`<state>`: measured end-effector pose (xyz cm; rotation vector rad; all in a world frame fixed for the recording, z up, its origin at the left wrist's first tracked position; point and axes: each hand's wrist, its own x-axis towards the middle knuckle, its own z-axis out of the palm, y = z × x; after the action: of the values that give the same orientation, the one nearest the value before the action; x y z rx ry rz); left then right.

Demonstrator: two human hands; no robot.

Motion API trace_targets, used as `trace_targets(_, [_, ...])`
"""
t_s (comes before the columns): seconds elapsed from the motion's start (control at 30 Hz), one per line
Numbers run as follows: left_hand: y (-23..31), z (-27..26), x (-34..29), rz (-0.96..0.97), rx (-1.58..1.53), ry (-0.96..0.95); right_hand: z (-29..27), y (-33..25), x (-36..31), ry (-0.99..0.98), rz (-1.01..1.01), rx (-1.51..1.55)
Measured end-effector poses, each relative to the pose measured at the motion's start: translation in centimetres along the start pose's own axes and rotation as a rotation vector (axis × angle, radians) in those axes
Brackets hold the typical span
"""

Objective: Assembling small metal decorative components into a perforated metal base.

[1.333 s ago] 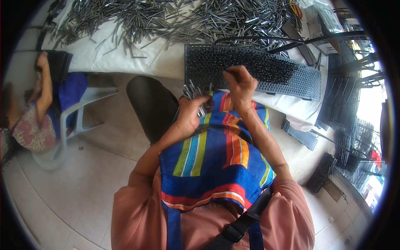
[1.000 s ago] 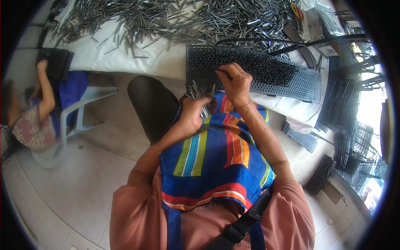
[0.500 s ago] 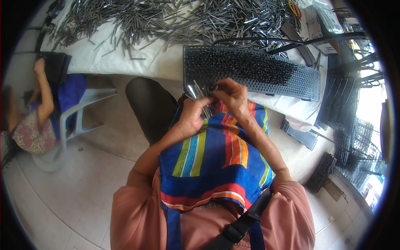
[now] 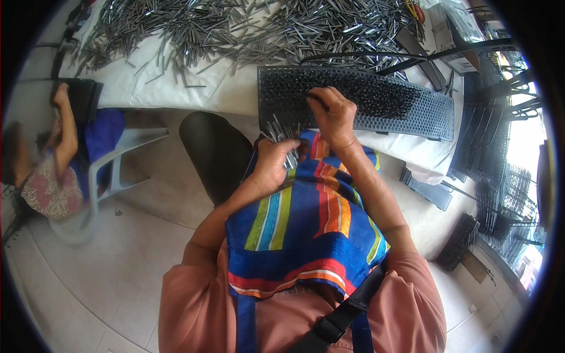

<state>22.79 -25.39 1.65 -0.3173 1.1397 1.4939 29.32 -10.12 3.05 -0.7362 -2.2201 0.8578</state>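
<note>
My left hand [image 4: 272, 162] is closed around a bundle of thin grey metal strips [image 4: 283, 136], held over my lap at the table's near edge. Up and to the right, my right hand [image 4: 336, 116] is over the near part of a long dark perforated panel [image 4: 434, 115]. Its fingertips are pinched together; whatever they hold is too small to make out. Many small dark pieces stand in the panel's holes across its left and middle, while bare holes show toward its right end.
A wide heap of metal strips [image 4: 206, 29] covers the back of the white-covered table [image 4: 232, 91]. Red-and-yellow-handled pliers [image 4: 416, 12] lie at the far right. Dark racks [image 4: 494, 153] stand to the right. Another person [image 4: 56, 176] works at the left beside a plastic chair [image 4: 97, 176].
My right hand has moved up and away from the bundle in my left hand, onto the perforated panel. The left hand stays nearly in place with the strips.
</note>
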Motion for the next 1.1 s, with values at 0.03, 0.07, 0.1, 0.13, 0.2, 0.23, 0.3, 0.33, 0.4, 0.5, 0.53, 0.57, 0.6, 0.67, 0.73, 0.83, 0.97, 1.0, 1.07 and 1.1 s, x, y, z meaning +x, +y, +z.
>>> trace_targets(0.03, [0.0, 0.0, 0.1, 0.0, -0.001, -0.001, 0.0, 0.0, 0.1, -0.025, -0.022, 0.002])
trace_targets(0.07, [-0.1, 0.0, 0.2, 0.006, 0.002, 0.014, 0.0, 0.2, -0.1, -0.026, -0.022, 0.001])
trace_targets(0.1, [-0.2, 0.1, 0.3, 0.012, 0.005, 0.028, 0.1, 0.5, -0.4, -0.041, -0.085, -0.077])
trace_targets(0.13, [-0.2, 0.1, 0.3, 0.014, 0.003, 0.03, 0.2, 0.4, -0.5, -0.057, -0.15, -0.151])
trace_targets(0.2, [-0.2, 0.1, 0.4, 0.01, -0.002, 0.023, -0.1, 0.1, -0.9, -0.071, -0.182, -0.2])
trace_targets(0.23, [-0.2, 0.0, 0.4, 0.01, -0.003, 0.024, -0.3, -0.2, -1.1, -0.081, -0.211, -0.251])
trace_targets(0.3, [-0.3, -0.1, 0.6, 0.009, -0.03, -0.04, -0.4, 0.0, -1.6, -0.126, -0.211, -0.293])
trace_targets(0.33, [-0.3, -0.2, 0.7, 0.009, -0.03, -0.041, -0.6, 0.0, -1.7, -0.17, -0.211, -0.337])
trace_targets(0.4, [-0.4, -0.5, 1.0, 0.02, -0.058, -0.1, -0.5, -0.3, -1.8, -0.117, -0.239, -0.318])
trace_targets(0.5, [-0.7, -0.8, 1.2, 0.042, -0.114, -0.171, -0.9, -0.7, -2.2, -0.106, -0.206, -0.178])
trace_targets(0.53, [-0.5, -0.4, 0.9, 0.039, -0.112, -0.175, -1.2, -0.7, -2.4, -0.145, -0.141, -0.068])
trace_targets(0.57, [-0.2, 0.0, 0.4, 0.018, -0.103, -0.164, -1.4, -0.7, -2.7, -0.142, -0.138, -0.072])
trace_targets(0.6, [0.0, 0.4, 0.1, -0.002, -0.093, -0.152, -1.5, -0.8, -3.0, -0.301, 0.204, 0.211])
trace_targets(0.67, [-0.2, 0.5, 0.2, 0.018, -0.082, -0.11, -1.1, -0.7, -3.8, -0.346, 0.51, 0.562])
trace_targets(0.73, [-0.2, 0.7, 0.0, 0.037, -0.071, -0.067, -1.1, -0.2, -3.7, -0.239, 0.598, 0.633])
trace_targets(0.83, [0.1, 0.6, -0.5, 0.064, -0.019, -0.014, -1.1, 0.2, -3.0, -0.025, 0.667, 0.703])
trace_targets(0.97, [-0.3, -0.3, -1.9, 0.053, 0.215, -0.067, -1.1, 0.8, -1.9, 0.132, 0.416, 0.482])
trace_targets(1.0, [-0.4, -0.3, -2.3, 0.045, 0.291, -0.118, -1.1, 0.9, -1.7, 0.143, 0.354, 0.386])
trace_targets(1.07, [-1.2, -1.5, -2.6, 0.069, 0.447, -0.208, -0.8, 0.9, -1.5, 0.146, 0.284, 0.299])
trace_targets(1.1, [-1.5, -2.0, -2.6, 0.087, 0.605, -0.301, -0.8, 1.0, -1.5, 0.102, 0.258, 0.206])
